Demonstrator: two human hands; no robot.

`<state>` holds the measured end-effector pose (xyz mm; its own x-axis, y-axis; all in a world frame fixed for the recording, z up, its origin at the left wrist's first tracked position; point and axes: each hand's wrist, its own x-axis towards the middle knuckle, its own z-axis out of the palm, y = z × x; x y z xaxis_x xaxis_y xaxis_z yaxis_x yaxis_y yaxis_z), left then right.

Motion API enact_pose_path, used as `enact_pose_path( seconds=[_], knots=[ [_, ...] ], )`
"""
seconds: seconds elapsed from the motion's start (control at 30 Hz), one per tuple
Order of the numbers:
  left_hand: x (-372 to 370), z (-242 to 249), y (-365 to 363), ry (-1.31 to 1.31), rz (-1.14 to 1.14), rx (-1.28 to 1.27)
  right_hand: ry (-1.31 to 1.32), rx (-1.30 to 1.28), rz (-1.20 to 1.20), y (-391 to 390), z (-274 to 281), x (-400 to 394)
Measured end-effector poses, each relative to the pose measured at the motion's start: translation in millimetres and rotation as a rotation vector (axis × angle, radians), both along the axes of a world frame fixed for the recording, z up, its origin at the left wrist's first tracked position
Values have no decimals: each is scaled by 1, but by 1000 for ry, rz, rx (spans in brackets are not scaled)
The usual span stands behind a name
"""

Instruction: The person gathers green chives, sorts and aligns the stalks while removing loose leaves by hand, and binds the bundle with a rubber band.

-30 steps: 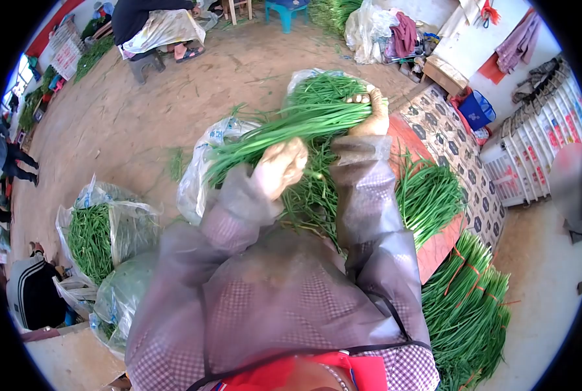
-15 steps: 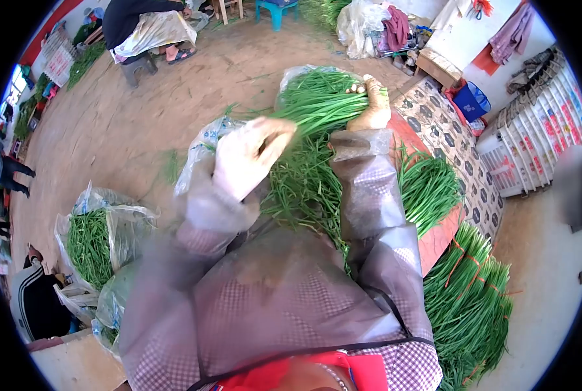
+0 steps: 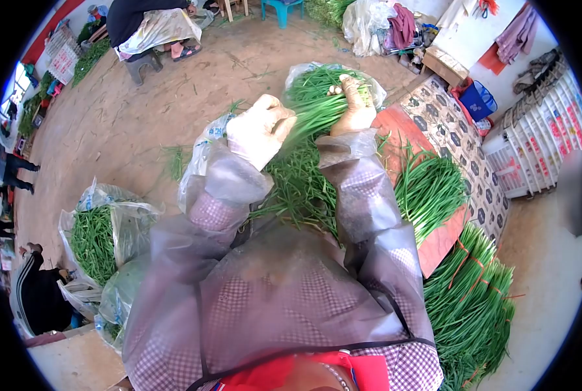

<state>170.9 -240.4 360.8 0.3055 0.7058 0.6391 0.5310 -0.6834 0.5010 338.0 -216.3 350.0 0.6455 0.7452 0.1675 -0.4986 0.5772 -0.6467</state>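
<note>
Far L, a clear bag (image 3: 131,225) stands open w/ cut greens (image 3: 92,241) in it. Just below, a 2nd bag (image 3: 122,290) has a few green bits in it. Nr the middle, a bag w/ blue marks (image 3: 203,146) is just beside the L hand (image 3: 261,130); can't tell what's in it. Up top, a 4th bag (image 3: 375,88) goes round a heap of greens (image 3: 313,81). Loose greens (image 3: 300,182) lie in a pile btwn the arms. R of them, a bunch (image 3: 432,195) lies on the red board (image 3: 442,242), over its R edge. A big bundle w/ red ties (image 3: 470,313) sits by the board's near corner. Far R: a blue basket (image 3: 478,101) & white crates (image 3: 538,146); can't see what's in them.

L arm is bent & reaches up; L hand has its fingers curled in, thumb close to them, at the leaf end. Can't tell if it's pinching any leaves. R arm reaches fwd, R hand (image 3: 355,107) shut round the pale ends of the held greens (image 3: 317,117), thumb up. Held greens are btwn both hands, over the pile, L of the board, leaves pointing L.
</note>
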Motion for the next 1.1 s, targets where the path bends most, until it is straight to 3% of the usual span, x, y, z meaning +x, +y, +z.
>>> enact_pose_path(
  seconds=[0.1,0.17,0.27,0.37,0.5,0.67,0.7,0.77,0.8,0.83,0.9,0.93,1.03,1.1],
  knots=[
    [-2,-13,10,-105,-183,-84,-21,12,22,1,-6,-1],
    [1,-16,11,-548,-462,-708,-74,-71,43,-1,-7,-3],
    [0,-8,14,-553,-609,-842,-90,-65,75,-1,-10,-4],
    [14,-14,19,-632,-602,-708,-79,-80,123,-2,-11,-7],
    [9,-21,30,-584,-701,-817,-82,-111,154,-2,-13,-13],
    [16,-10,10,-1142,-974,-1194,-149,-92,189,-1,-21,-14],
    [10,-8,8,-1141,-976,-1194,-109,-110,171,1,-22,-14],
    [-7,-7,7,-933,-1301,-1112,-69,-128,150,0,-24,-14],
    [-9,-7,1,-967,-1137,-1151,-78,-130,154,-2,-23,-14],
    [-8,-9,2,-967,-1136,-1153,-87,-132,160,-3,-22,-13],
    [-1,-13,5,-371,-499,-798,-102,-103,167,-3,-22,-14],
    [5,-17,3,-392,-460,-702,-102,-116,166,-3,-22,-15],
    [20,-25,2,-119,-150,-385,-91,-122,179,-6,-19,-19],
    [22,-26,3,-131,-123,-374,-82,-113,194,-10,-17,-22]
  ],
)
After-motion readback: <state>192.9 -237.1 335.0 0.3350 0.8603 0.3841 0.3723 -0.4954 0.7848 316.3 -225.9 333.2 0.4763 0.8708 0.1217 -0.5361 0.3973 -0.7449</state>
